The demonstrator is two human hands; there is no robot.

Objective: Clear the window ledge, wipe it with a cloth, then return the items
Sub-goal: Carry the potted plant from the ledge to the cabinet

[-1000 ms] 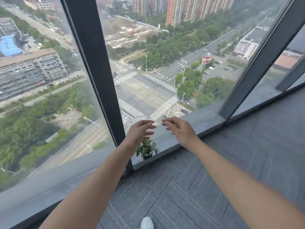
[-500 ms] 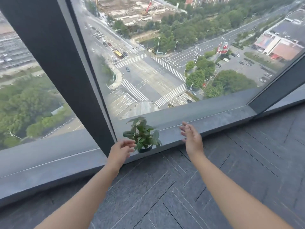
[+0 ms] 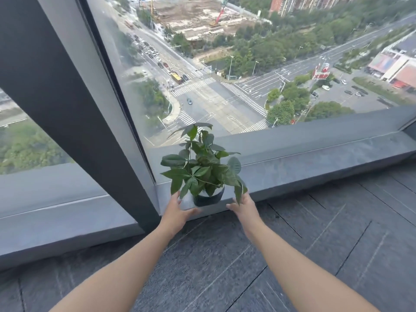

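Observation:
A small potted plant (image 3: 202,170) with broad green leaves stands in a dark ribbed pot (image 3: 208,198) on the grey window ledge (image 3: 315,163), close to its front edge and next to the window post. My left hand (image 3: 177,210) sits just left of the pot with fingers spread and thumb pointing under it. My right hand (image 3: 244,207) sits just right of the pot, fingers partly hidden behind a hanging leaf. A narrow gap shows between each hand and the pot. No cloth is in view.
A wide dark window post (image 3: 56,109) rises from the ledge left of the plant. Large glass panes look down on a street crossing far below. Dark grey floor tiles (image 3: 337,233) run up to the low ledge.
The view has dropped and come closer to the ledge. Both hands have moved in from either side and now flank the pot closely.

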